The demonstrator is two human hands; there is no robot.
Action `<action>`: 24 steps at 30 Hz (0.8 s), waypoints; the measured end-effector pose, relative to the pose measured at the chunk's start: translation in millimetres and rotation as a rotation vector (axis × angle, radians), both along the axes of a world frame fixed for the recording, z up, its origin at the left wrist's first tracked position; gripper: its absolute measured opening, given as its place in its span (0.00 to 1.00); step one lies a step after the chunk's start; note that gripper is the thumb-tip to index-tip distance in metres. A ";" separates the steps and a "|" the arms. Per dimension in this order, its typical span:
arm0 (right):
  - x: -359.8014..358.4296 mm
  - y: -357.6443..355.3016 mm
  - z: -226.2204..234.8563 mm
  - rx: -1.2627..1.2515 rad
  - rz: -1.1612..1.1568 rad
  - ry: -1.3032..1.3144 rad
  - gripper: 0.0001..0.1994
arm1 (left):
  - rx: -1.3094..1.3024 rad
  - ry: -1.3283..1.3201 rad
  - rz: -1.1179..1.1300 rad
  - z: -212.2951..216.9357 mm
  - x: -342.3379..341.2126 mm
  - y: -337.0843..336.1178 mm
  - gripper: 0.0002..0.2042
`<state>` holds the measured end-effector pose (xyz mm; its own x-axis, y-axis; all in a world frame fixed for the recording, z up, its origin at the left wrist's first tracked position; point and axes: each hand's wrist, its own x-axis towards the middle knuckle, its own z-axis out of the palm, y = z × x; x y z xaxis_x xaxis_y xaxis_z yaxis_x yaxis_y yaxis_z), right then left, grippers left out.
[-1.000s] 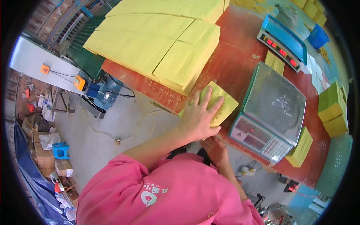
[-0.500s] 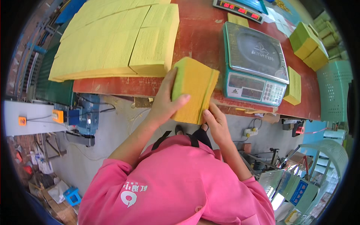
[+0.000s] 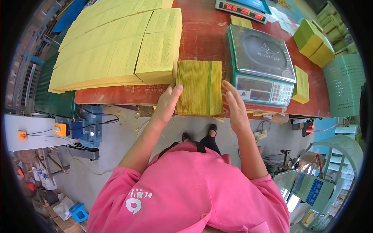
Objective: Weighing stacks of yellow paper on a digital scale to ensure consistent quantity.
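A squarish stack of yellow sheets (image 3: 198, 88), with a thin green stripe running through it, stands at the front edge of the red table, its many thin edges facing up at me. My left hand (image 3: 168, 104) holds its left side, the thumb at the near edge and the fingers along the side, partly hidden. On the other side, my right hand (image 3: 236, 106) is open, fingers stretched out beside the stack's right face; whether the fingertips touch it I cannot tell. Just right of that hand sits a teal weighing scale (image 3: 264, 50) with a bare metal pan.
Large rows of pale yellow blocks (image 3: 116, 46) cover the table's left. Beyond the scale are a single yellow block (image 3: 300, 84), a pile of bundles (image 3: 314, 42) and a green perforated basket (image 3: 345, 85). A second scale (image 3: 241, 11) with red digits stands at the back.
The stack has been turned from its broad orange face to its striped edges and moved onto the table's front edge. My right hand has let go of it and opened.
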<state>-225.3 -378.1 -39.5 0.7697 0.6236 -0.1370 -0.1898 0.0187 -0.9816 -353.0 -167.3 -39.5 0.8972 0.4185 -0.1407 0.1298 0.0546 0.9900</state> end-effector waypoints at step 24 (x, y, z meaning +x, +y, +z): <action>17.1 -14.5 -30.9 0.147 0.057 0.294 0.19 | -0.170 0.139 0.064 30.4 21.1 -14.7 0.26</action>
<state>-208.1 -392.6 -70.4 0.6738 0.6942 -0.2530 -0.4692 0.1376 -0.8723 -332.0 -182.0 -9.0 0.8370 0.4333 -0.3342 0.2551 0.2314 0.9388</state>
